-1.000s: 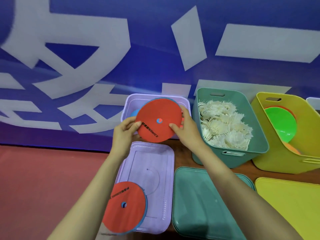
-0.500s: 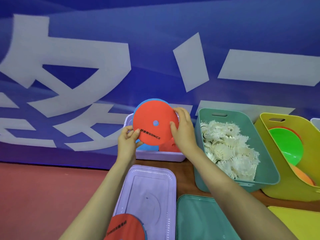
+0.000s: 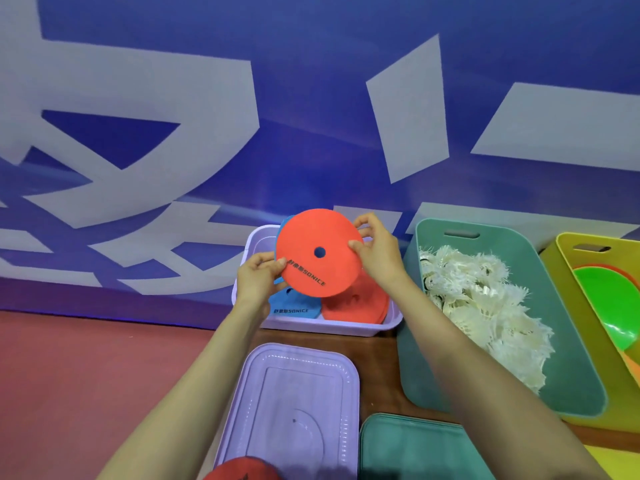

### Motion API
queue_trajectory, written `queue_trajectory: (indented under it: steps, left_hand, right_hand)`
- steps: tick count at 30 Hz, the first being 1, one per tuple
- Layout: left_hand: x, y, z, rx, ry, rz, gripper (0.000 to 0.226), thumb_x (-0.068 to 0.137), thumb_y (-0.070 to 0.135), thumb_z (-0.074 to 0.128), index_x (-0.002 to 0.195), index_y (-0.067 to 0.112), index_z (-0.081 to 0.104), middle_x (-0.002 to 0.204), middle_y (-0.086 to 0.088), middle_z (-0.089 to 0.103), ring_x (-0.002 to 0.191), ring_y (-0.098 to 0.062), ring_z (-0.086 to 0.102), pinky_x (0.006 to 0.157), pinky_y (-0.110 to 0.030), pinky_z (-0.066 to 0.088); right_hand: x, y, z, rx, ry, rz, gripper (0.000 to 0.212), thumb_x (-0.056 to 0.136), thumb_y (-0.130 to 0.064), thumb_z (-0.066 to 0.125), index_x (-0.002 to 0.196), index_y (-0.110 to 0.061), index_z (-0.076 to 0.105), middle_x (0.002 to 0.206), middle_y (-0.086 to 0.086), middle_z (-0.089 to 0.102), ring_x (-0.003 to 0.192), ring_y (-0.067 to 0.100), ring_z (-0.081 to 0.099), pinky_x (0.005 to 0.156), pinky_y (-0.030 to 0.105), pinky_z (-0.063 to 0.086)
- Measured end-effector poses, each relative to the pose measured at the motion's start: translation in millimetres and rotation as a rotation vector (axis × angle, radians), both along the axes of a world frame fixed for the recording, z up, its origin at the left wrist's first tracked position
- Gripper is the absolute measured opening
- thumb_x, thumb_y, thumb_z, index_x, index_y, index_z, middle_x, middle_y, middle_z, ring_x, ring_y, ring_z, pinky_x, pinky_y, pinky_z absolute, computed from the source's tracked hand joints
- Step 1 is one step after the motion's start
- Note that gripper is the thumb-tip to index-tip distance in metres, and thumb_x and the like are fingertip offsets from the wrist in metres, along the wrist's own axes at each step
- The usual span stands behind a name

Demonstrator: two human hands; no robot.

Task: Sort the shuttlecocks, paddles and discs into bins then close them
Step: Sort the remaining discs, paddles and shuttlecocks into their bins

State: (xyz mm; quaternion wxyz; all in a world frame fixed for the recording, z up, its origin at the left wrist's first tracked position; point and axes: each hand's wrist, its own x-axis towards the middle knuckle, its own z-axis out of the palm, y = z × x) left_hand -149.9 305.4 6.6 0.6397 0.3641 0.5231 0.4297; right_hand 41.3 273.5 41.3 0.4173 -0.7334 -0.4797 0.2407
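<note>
Red matte disc (image 3: 318, 252), thin and flat with a small centre hole and black print near the edge. The left hand (image 3: 258, 280) pinches its lower-left rim and the right hand (image 3: 377, 252) pinches the right rim, holding it over the purple bin (image 3: 252, 244). Compared with a second ago it's tipped up steeper, and a blue disc (image 3: 281, 230) behind it now peeks out top left. So it's probably about to drop in with the other discs (image 3: 356, 304). One more red one (image 3: 242, 471) sits on the glossy ribbed lid (image 3: 294, 393), so closing has to wait. Feathery white shuttlecocks (image 3: 485, 306) fill the smooth green bin (image 3: 571, 341).
</note>
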Motion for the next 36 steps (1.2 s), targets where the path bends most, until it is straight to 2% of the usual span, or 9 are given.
queue_trajectory:
  steps: [3,5,10,16,19,23,28,32,36]
  left_hand:
    - [4,17,-5,-0.089,0.058,-0.089,0.012,0.089,0.002,0.058,0.083,0.011,0.056,0.077,-0.005,0.062,0.069,-0.015,0.061,0.062,-0.028,0.057]
    - [5,30,-11,-0.097,0.188,-0.133,0.011,0.089,0.000,0.056,0.087,0.010,0.054,0.081,-0.006,0.059,0.071,-0.017,0.060,0.060,-0.030,0.056]
    - [1,41,-29,0.172,0.886,-0.218,0.020,0.084,0.000,0.049,0.101,0.009,0.044,0.090,-0.014,0.056,0.088,-0.037,0.057,0.074,-0.042,0.048]
    - [-10,44,-41,0.184,1.157,-0.412,0.030,0.086,-0.005,0.037,0.115,-0.008,0.039,0.119,-0.027,0.050,0.106,-0.044,0.051,0.076,-0.041,0.038]
    - [-5,39,-48,0.147,1.271,-0.601,0.049,0.089,-0.001,0.038,0.135,-0.011,0.025,0.137,-0.031,0.033,0.121,-0.044,0.043,0.095,-0.043,0.036]
    - [4,31,-47,0.129,1.469,-0.742,0.043,0.092,0.005,0.039,0.133,-0.007,0.035,0.144,-0.032,0.016,0.121,-0.043,0.043,0.101,-0.041,0.036]
    - [5,38,-40,0.084,1.611,-0.899,0.033,0.092,0.014,0.043,0.121,0.005,0.054,0.128,-0.016,0.053,0.115,-0.031,0.054,0.093,-0.036,0.045]
    - [8,45,-34,0.136,1.781,-0.907,0.033,0.095,0.012,0.040,0.125,0.007,0.053,0.130,-0.010,0.053,0.118,-0.028,0.053,0.093,-0.033,0.045]
    - [15,50,-37,0.200,1.903,-0.995,0.035,0.095,0.012,0.039,0.128,0.005,0.050,0.133,-0.014,0.049,0.121,-0.028,0.051,0.093,-0.035,0.045]
  right_hand:
    - [8,6,-11,-0.035,-0.007,-0.006,0.025,0.084,-0.002,0.058,0.104,-0.014,0.051,0.092,-0.001,0.058,0.081,0.017,0.052,0.074,0.031,0.043]
    - [11,12,-20,-0.100,-0.021,0.009,0.024,0.084,-0.002,0.059,0.103,-0.014,0.051,0.092,0.000,0.057,0.081,0.018,0.052,0.074,0.030,0.043]
    - [-9,32,-52,-0.289,-0.083,0.113,0.030,0.079,0.004,0.055,0.093,-0.018,0.041,0.085,0.006,0.055,0.087,0.033,0.057,0.076,0.041,0.046]
    - [-29,50,-71,-0.352,-0.142,0.171,0.031,0.075,0.008,0.050,0.094,-0.017,0.047,0.089,0.010,0.056,0.089,0.034,0.058,0.073,0.036,0.044]
    - [-23,54,-68,-0.346,-0.133,0.145,0.034,0.078,0.006,0.044,0.094,-0.023,0.051,0.094,0.007,0.057,0.092,0.034,0.059,0.071,0.032,0.043]
    - [7,50,-56,-0.398,-0.284,0.109,0.042,0.081,0.006,0.033,0.107,-0.020,0.055,0.115,0.011,0.061,0.094,0.034,0.056,0.070,0.032,0.039]
    - [30,39,-67,-0.546,-0.482,0.173,0.035,0.087,0.000,0.035,0.114,-0.013,0.053,0.118,0.018,0.059,0.104,0.037,0.054,0.082,0.038,0.044]
    - [21,37,-77,-0.574,-0.764,0.198,0.045,0.089,0.002,0.038,0.133,-0.008,0.039,0.132,0.016,0.044,0.123,0.036,0.039,0.095,0.043,0.039]
    - [5,39,-83,-0.657,-0.803,0.389,0.051,0.087,0.000,0.044,0.136,-0.013,0.040,0.135,0.014,0.039,0.127,0.034,0.034,0.098,0.044,0.037]
